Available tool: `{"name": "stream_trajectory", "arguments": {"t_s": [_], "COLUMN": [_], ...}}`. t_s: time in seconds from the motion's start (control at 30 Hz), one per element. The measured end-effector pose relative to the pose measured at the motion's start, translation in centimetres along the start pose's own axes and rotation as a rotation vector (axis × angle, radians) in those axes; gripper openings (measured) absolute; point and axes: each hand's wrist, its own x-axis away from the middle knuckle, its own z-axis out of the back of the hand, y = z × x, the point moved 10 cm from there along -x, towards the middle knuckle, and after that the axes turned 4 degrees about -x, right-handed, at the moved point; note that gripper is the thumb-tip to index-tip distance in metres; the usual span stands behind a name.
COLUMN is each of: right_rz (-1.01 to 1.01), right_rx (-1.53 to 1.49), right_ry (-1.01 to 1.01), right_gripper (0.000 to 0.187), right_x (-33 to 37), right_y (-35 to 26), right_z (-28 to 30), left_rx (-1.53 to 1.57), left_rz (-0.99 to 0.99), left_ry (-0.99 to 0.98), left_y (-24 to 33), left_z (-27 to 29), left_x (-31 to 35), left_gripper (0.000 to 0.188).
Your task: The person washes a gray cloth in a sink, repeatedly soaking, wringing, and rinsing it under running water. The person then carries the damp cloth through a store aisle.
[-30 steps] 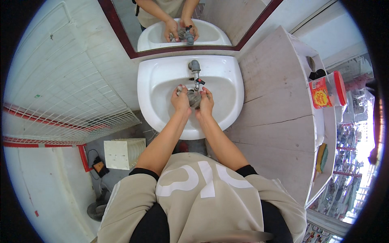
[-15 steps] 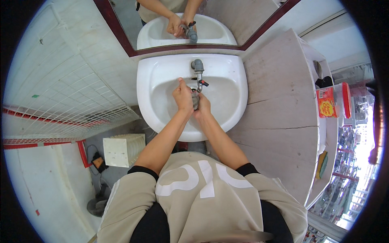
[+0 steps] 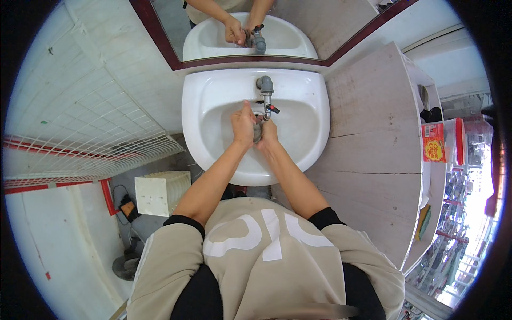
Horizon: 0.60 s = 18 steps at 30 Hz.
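Basin [image 3: 301, 130]: white, curving all around the busy fingers.
Grey item [image 3: 257, 132]: right there between the palms, above the basin (what it is, hard to make out!).
Left hand [image 3: 243, 126]: fingers curled in beside it, grip impossible to tell.
Right hand [image 3: 270, 133]: fingers wrapped around its other side, holding it.
Tap [image 3: 264, 83]: just beyond the fingertips, red-and-black handle showing.

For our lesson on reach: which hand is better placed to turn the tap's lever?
Probably the right hand: it is nearer the red-and-black lever, which points rightward from the tap. The left hand lies farther left.
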Motion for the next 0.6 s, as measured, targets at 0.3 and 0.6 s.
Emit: {"name": "stream_trajectory", "arguments": {"t_s": [0.3, 0.6], "right_rz": [0.009, 0.122], "right_rx": [0.186, 0.289], "right_ry": [-0.099, -0.035], "right_gripper": [0.020, 0.017], "right_x": [-0.8, -3.0], "right_y": [0.0, -0.9], "right_z": [-1.0, 0.6], "left_rx": [-0.149, -0.104], "left_rz": [-0.004, 0.036], "left_ry": [-0.122, -0.099], "left_y": [-0.6, -2.2], "left_z": [-0.1, 1.3], "left_x": [-0.1, -1.5], "left_gripper": [0.051, 0.045]}}
